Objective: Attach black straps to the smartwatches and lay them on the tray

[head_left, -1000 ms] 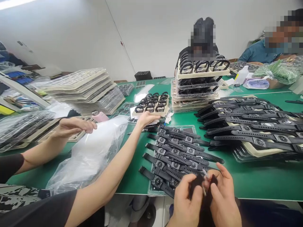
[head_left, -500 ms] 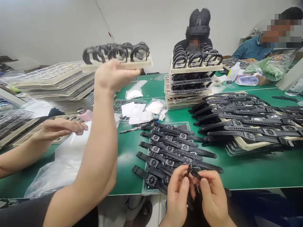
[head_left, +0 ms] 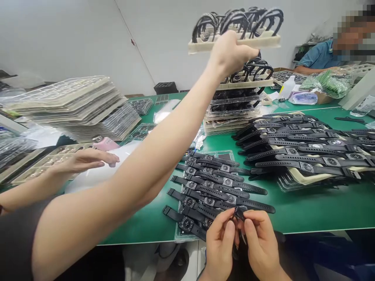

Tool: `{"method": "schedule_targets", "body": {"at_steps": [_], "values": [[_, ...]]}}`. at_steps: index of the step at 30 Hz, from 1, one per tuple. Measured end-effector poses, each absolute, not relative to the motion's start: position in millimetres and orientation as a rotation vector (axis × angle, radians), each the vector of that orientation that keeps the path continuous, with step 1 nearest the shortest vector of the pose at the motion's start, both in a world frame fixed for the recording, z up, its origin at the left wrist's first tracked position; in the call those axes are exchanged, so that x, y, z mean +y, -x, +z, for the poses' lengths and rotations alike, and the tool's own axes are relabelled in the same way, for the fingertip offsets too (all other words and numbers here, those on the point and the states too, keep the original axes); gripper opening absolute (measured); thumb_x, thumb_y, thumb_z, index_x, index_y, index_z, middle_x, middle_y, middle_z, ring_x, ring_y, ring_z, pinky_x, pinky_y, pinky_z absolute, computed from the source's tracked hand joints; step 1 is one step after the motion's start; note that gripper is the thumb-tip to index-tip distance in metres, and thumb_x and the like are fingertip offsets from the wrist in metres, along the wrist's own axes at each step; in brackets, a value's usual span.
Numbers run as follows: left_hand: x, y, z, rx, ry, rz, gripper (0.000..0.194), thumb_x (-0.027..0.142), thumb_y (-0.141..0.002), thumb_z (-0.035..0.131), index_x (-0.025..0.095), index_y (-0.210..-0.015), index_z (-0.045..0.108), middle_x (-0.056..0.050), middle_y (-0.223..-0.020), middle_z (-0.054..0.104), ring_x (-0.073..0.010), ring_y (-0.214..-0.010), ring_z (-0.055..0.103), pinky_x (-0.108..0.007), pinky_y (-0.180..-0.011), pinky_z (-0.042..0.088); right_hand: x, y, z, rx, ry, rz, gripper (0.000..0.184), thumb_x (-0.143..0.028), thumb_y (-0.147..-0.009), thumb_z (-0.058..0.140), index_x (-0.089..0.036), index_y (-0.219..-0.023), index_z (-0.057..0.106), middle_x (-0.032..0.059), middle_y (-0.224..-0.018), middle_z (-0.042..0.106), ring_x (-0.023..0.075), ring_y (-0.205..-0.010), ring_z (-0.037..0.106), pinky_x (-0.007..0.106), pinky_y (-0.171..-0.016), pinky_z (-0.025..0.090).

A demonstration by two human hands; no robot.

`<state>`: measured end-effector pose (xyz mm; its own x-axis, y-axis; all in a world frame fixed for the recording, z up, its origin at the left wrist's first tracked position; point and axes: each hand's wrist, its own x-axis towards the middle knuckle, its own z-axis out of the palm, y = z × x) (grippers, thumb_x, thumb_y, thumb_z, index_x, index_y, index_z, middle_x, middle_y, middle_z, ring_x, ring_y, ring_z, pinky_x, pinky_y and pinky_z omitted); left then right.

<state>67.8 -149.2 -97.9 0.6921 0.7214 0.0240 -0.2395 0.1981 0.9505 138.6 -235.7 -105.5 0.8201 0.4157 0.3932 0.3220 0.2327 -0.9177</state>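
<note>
Near the table's front edge, my left hand (head_left: 220, 242) and my right hand (head_left: 261, 240) are closed on opposite sides of a black smartwatch (head_left: 240, 212). Its strap is pinched between my thumbs and fingers, and much of it is hidden below them. Just beyond my hands, rows of black smartwatches (head_left: 208, 184) lie face down on a clear plastic tray (head_left: 177, 234), straps stretched out flat, sensor backs up.
A co-worker's arm (head_left: 152, 164) reaches across, holding a cream tray (head_left: 202, 47) of looped watches above a tray stack (head_left: 218, 125). Their other hand (head_left: 90, 158) is at left. More watches (head_left: 304, 150) pile at right. Empty-looking trays (head_left: 67, 105) stack at back left.
The co-worker's raised arm has carried its tray right and up, over the middle stack. My hands have stayed nearly in place, the watch ends closer together between my fingers.
</note>
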Motion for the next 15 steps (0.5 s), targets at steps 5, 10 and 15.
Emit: {"method": "schedule_targets", "body": {"at_steps": [5,10,15], "values": [[-147,-64,-103,0.437,-1.376,0.747,0.030,0.046,-0.098,0.071,0.023,-0.111,0.083,-0.009,-0.093,0.074,-0.0126,-0.059,0.063,-0.021,-0.054,0.055,-233,-140,-101,-0.688,1.351,0.033,0.011,-0.024,-0.112,0.053,-0.029,-0.115,0.062,-0.0021,-0.084,0.067,0.0085,-0.051,0.061,0.015,-0.050,0.053],[-145,-57,-107,0.351,-1.550,0.775,0.024,0.040,-0.100,0.069,0.024,-0.109,0.084,-0.010,-0.089,0.075,-0.0205,-0.077,0.069,-0.028,-0.072,0.060,-235,-144,-102,-0.652,1.383,-0.033,0.017,-0.033,-0.112,0.056,-0.025,-0.099,0.065,-0.0002,-0.080,0.064,0.0124,-0.065,0.062,0.018,-0.061,0.056],[-150,-62,-115,0.567,-1.107,0.650,0.046,0.059,-0.087,0.081,0.023,-0.114,0.078,-0.006,-0.082,0.072,-0.0113,-0.054,0.057,-0.020,-0.053,0.049,-226,-134,-117,-0.546,1.402,-0.011,0.032,-0.047,-0.110,0.057,-0.024,-0.091,0.066,0.0001,-0.077,0.063,0.0134,-0.057,0.056,0.022,-0.054,0.048]]}}
